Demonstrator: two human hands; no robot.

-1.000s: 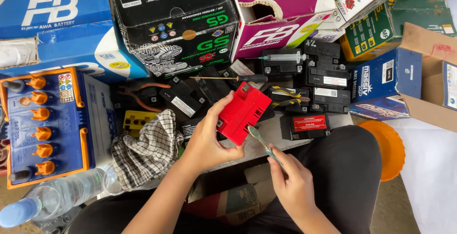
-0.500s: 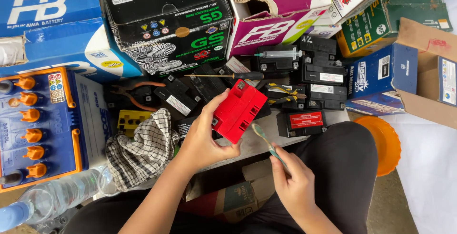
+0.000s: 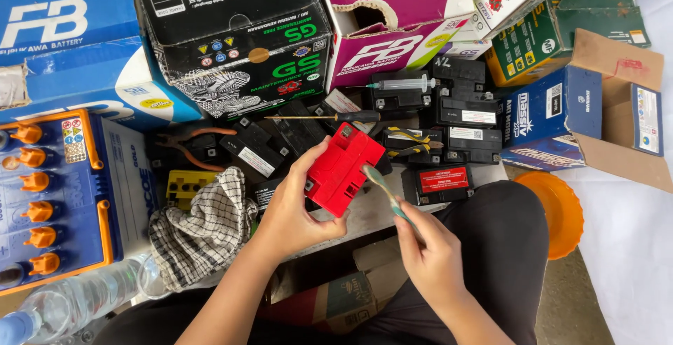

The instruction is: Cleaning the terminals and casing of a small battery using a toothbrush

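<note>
Red plastic battery (image 3: 343, 168) sits tilted in the left hand (image 3: 294, 212) above the counter (image 3: 371, 208), fingers clamped round its lower edges — rigid, likely dense (grip the flat sides). Right hand (image 3: 431, 257) pinches a light toothbrush (image 3: 384, 192), bristles at the casing.

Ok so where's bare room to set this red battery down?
Pale strip just under the red battery, between the left hand and the red-labelled black battery. Crowded behind: black batteries, pliers, screwdriver, checked cloth.
</note>
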